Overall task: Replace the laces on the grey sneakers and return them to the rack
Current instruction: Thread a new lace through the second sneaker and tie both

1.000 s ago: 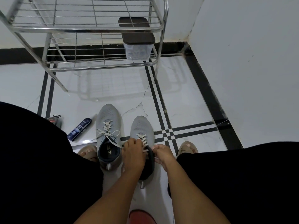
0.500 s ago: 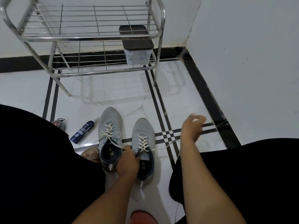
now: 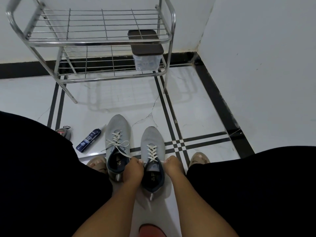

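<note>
Right sneaker (image 3: 152, 151): laced; left hand (image 3: 132, 170) and right hand (image 3: 173, 165) each pinch a lace end, likely to tighten. Left sneaker (image 3: 117, 139): bow tied. Rack (image 3: 102, 42): awaiting both.

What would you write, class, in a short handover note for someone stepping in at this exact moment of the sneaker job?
Left hand: pinching the left lace end of the right sneaker.
Right hand: pinching the right lace end, pulled out sideways.
Right sneaker: on the floor between the feet, white lace crossed through the eyelets, not tied.
Left sneaker: beside it, laced, with a loose bow.
Rack: ahead by the wall, no shoes on it; a lidded box sits on the lower shelf.
Left: tie the right sneaker, put both on the rack.
</note>
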A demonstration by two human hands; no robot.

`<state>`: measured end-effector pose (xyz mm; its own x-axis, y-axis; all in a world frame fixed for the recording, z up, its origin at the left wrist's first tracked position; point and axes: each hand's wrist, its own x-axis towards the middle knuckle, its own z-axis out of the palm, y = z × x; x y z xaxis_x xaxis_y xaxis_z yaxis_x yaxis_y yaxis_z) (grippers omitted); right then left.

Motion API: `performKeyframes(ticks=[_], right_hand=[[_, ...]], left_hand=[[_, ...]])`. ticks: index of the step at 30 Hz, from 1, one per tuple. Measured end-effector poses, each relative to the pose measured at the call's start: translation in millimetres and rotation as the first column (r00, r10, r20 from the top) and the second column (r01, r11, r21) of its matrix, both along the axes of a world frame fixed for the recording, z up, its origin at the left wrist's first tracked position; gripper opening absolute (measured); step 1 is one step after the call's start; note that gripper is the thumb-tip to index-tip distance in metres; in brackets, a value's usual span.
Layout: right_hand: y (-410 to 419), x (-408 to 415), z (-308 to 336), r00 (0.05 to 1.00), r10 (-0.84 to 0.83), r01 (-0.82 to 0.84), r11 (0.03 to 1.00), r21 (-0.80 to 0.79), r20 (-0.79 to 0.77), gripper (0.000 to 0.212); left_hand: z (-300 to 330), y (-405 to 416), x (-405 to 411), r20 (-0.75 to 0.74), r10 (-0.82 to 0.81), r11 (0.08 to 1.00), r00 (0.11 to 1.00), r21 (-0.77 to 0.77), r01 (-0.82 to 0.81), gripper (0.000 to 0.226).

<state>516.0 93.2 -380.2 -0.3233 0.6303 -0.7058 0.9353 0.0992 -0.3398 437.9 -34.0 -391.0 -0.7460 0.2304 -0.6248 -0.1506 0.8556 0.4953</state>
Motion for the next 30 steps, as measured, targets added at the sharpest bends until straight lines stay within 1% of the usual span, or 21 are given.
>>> performKeyframes(ticks=[4,7,9,12,14,15,17,18,20,22,24,27,28,30], right_hand=[[0,-1,-5,0.995,-0.006,0.003,1.0,-0.029,-0.1,0.013],[2,-2,-8,0.997,0.024,-0.024,1.0,0.013,-0.071,0.02],[-2,-3,-6,0.999,0.01,-0.009,1.0,0.026,-0.032,0.013],[-6,-8,0,0.994,-0.076,0.079,0.996,0.032,-0.076,0.022],[-3,-17,7,0.969,-0.189,0.193,0.981,0.005,-0.156,0.029],[0,-22,11,0.952,-0.226,0.231,0.973,-0.001,-0.205,0.028],[9,-30,24,0.931,-0.214,0.227,0.974,0.012,-0.296,0.025],[12,-33,33,0.911,-0.21,0.234,0.972,0.027,-0.354,0.027],[20,-39,51,0.837,-0.258,0.287,0.958,-0.015,-0.483,0.03],[26,-42,69,0.75,-0.303,0.321,0.944,-0.076,-0.588,0.029],[30,-45,89,0.694,-0.296,0.298,0.948,-0.112,-0.657,0.027],[32,-44,120,0.629,-0.254,0.23,0.964,-0.136,-0.735,0.02],[32,-44,130,0.616,-0.235,0.204,0.969,-0.136,-0.752,0.018],[32,-42,148,0.62,-0.175,0.149,0.983,-0.104,-0.765,0.013]], left_hand=[[1,1,-3,0.008,-0.045,0.999,0.999,0.009,0.045,0.016],[-1,1,-2,-0.008,-0.1,0.994,0.995,-0.039,0.1,0.014],[0,3,0,-0.055,-0.156,0.985,0.986,-0.089,0.151,0.021],[6,9,-2,-0.129,-0.211,0.974,0.969,-0.116,0.196,0.035],[13,14,-5,-0.158,-0.304,0.947,0.939,-0.154,0.28,0.04],[17,16,-8,-0.152,-0.33,0.939,0.932,-0.155,0.307,0.041],[27,21,-17,-0.095,-0.338,0.936,0.936,-0.134,0.324,0.041],[36,23,-22,-0.071,-0.356,0.93,0.932,-0.126,0.345,0.041],[56,30,-34,-0.028,-0.404,0.911,0.914,-0.104,0.399,0.038],[82,36,-43,-0.024,-0.428,0.904,0.904,-0.039,0.427,0.031],[110,40,-50,-0.076,-0.406,0.911,0.91,0.044,0.41,0.026],[146,40,-56,-0.169,-0.342,0.917,0.925,0.158,0.367,0.029],[156,39,-57,-0.2,-0.337,0.911,0.92,0.177,0.372,0.029],[171,38,-57,-0.271,-0.35,0.892,0.897,0.197,0.407,0.03]])
